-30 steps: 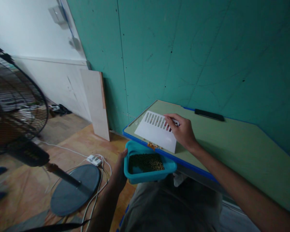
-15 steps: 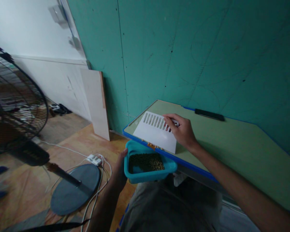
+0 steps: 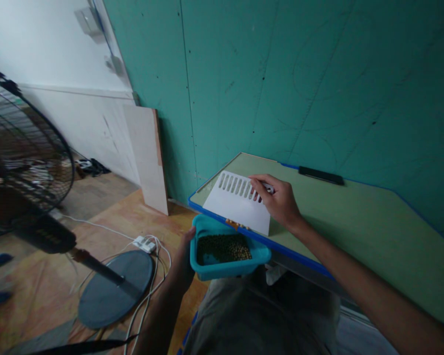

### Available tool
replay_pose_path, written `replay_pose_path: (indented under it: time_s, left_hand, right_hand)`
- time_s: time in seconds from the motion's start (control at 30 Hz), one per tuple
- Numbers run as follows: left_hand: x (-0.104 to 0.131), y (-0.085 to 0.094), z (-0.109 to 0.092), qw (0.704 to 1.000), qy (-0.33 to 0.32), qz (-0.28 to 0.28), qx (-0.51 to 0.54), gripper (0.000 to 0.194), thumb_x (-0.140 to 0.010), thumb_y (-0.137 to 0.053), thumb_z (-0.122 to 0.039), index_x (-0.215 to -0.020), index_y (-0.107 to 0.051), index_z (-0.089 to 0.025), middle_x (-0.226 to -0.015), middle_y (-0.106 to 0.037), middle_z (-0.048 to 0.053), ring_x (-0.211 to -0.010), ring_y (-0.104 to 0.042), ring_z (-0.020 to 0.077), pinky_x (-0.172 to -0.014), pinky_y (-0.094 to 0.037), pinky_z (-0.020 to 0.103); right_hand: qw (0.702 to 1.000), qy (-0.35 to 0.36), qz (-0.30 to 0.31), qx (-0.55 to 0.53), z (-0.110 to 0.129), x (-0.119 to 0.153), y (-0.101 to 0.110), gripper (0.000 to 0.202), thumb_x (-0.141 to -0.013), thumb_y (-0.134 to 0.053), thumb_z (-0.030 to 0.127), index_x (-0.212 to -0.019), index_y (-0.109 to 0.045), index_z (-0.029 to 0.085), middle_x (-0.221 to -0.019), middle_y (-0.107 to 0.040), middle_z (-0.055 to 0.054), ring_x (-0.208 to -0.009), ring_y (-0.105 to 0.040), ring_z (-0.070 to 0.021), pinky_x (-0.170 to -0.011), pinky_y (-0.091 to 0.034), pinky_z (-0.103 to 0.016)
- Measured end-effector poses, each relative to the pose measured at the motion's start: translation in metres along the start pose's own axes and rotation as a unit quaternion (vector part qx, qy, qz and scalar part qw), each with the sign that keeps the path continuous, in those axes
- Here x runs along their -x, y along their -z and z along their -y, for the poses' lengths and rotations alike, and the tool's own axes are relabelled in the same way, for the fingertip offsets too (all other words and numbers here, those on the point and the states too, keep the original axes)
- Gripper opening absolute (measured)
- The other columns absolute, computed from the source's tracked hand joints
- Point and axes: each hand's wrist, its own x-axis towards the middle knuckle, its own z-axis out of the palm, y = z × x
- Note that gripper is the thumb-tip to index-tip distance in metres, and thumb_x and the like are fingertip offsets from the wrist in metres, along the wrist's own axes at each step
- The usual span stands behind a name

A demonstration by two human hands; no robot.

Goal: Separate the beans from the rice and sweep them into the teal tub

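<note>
My left hand [image 3: 185, 261] grips the left end of a turquoise plastic tub [image 3: 222, 272], held just below the table's front edge. Inside it lie dark green beans [image 3: 216, 246] on the left and pale tan beans [image 3: 241, 251] on the right. My right hand [image 3: 277, 199] is closed on the slotted upper part of a white plastic scraper [image 3: 237, 209], whose straight lower edge rests along the blue table rim. Several pale beans [image 3: 240, 226] sit on the rim between scraper and tub, by an orange-brown patch.
The pale green table [image 3: 348, 222] stands against a green wall. A dark flat bar [image 3: 320, 176] lies near its back edge. To the left, a floor fan [image 3: 44, 231] stands on a round base, beside a white power strip [image 3: 144, 244] with trailing cables. A pale board [image 3: 148, 158] leans on the wall.
Fewer pale beans remain on the rim at the scraper's left part. The scraper has shifted very slightly towards the left; both hands keep their grip and the tub stays put.
</note>
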Motion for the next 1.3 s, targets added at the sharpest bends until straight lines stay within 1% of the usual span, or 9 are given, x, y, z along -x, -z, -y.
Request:
replay_pose_path:
  time_s: [0.1, 0.3, 0.43, 0.57, 0.77, 0.87, 0.97, 1.13, 1.3]
  left_hand:
    - [0.002, -0.002, -0.001, 1.000, -0.008, -0.009, 0.001, 0.037, -0.080, -0.075, -0.052, -0.090, -0.080, -0.017, -0.087, -0.084, 0.008, -0.115, -0.072, 0.0346, -0.103, -0.053, 0.042]
    - [-0.001, 0.002, 0.000, 1.000, 0.007, -0.006, -0.005, 0.043, -0.081, -0.072, -0.052, -0.101, -0.079, -0.015, -0.096, -0.084, 0.010, -0.114, -0.072, 0.0350, -0.102, -0.054, 0.043]
    - [-0.003, 0.005, 0.001, 1.000, 0.014, 0.004, 0.004, 0.043, -0.081, -0.072, -0.053, -0.102, -0.080, -0.016, -0.097, -0.084, 0.009, -0.115, -0.071, 0.0345, -0.103, -0.054, 0.043]
    - [-0.003, 0.006, 0.001, 1.000, 0.017, 0.005, 0.004, 0.043, -0.081, -0.073, -0.053, -0.100, -0.080, -0.015, -0.094, -0.084, 0.010, -0.114, -0.072, 0.0350, -0.102, -0.054, 0.043]
    - [-0.003, 0.004, 0.001, 1.000, 0.017, 0.010, 0.003, 0.046, -0.084, -0.070, -0.052, -0.107, -0.079, -0.013, -0.102, -0.083, 0.011, -0.113, -0.072, 0.0343, -0.101, -0.054, 0.043]
    - [-0.003, 0.004, 0.001, 1.000, 0.007, 0.009, 0.003, 0.045, -0.083, -0.071, -0.051, -0.108, -0.078, -0.014, -0.102, -0.083, 0.011, -0.113, -0.072, 0.0346, -0.101, -0.055, 0.043]
    - [-0.003, 0.004, 0.001, 1.000, 0.003, 0.008, 0.002, 0.046, -0.082, -0.072, -0.051, -0.109, -0.078, -0.014, -0.102, -0.083, 0.011, -0.112, -0.073, 0.0353, -0.101, -0.055, 0.044]
    - [-0.003, 0.005, 0.001, 1.000, 0.017, 0.005, -0.002, 0.046, -0.083, -0.070, -0.052, -0.109, -0.078, -0.014, -0.102, -0.083, 0.011, -0.114, -0.072, 0.0347, -0.102, -0.054, 0.043]
    - [0.000, 0.002, 0.000, 1.000, 0.002, 0.004, -0.005, 0.044, -0.080, -0.074, -0.052, -0.103, -0.079, -0.015, -0.097, -0.084, 0.009, -0.114, -0.072, 0.0353, -0.103, -0.053, 0.044]
  right_hand:
    - [1.000, 0.001, 0.000, -0.002, 0.000, 0.000, 0.000, 0.028, -0.096, -0.060, 0.043, -0.102, -0.075, 0.020, -0.079, -0.073, -0.003, -0.064, -0.064, -0.0148, -0.058, -0.050, -0.027]
    - [1.000, 0.010, 0.000, -0.004, 0.000, 0.000, 0.000, 0.027, -0.096, -0.061, 0.041, -0.102, -0.075, 0.018, -0.079, -0.073, -0.003, -0.063, -0.064, -0.0141, -0.059, -0.050, -0.027]
    - [1.000, 0.004, 0.002, -0.010, 0.000, 0.000, -0.001, 0.027, -0.096, -0.061, 0.041, -0.103, -0.075, 0.019, -0.078, -0.073, -0.003, -0.065, -0.065, -0.0147, -0.059, -0.050, -0.027]
    - [1.000, 0.002, 0.008, -0.019, 0.000, 0.000, -0.001, 0.028, -0.096, -0.061, 0.043, -0.103, -0.075, 0.020, -0.074, -0.071, -0.001, -0.062, -0.064, -0.0145, -0.059, -0.050, -0.027]
    - [1.000, 0.013, 0.013, -0.017, 0.001, 0.001, -0.002, 0.027, -0.096, -0.061, 0.042, -0.102, -0.075, 0.020, -0.076, -0.072, -0.002, -0.062, -0.064, -0.0144, -0.061, -0.051, -0.028]
    - [1.000, 0.018, 0.016, -0.002, 0.001, 0.001, -0.002, 0.027, -0.096, -0.060, 0.041, -0.103, -0.075, 0.020, -0.079, -0.073, -0.002, -0.063, -0.065, -0.0147, -0.062, -0.051, -0.028]
    - [0.999, 0.025, 0.004, 0.026, -0.001, 0.000, -0.001, 0.027, -0.097, -0.059, 0.041, -0.103, -0.075, 0.020, -0.079, -0.073, -0.003, -0.063, -0.064, -0.0150, -0.063, -0.051, -0.029]
    - [0.998, 0.028, -0.015, 0.047, -0.005, -0.003, 0.001, 0.025, -0.097, -0.058, 0.038, -0.102, -0.075, 0.019, -0.076, -0.073, -0.002, -0.062, -0.065, -0.0154, -0.061, -0.050, -0.029]
    - [0.996, 0.039, -0.026, 0.082, -0.014, -0.007, 0.003, 0.028, -0.098, -0.056, 0.040, -0.101, -0.075, 0.020, -0.079, -0.074, -0.004, -0.063, -0.066, -0.0162, -0.063, -0.050, -0.030]
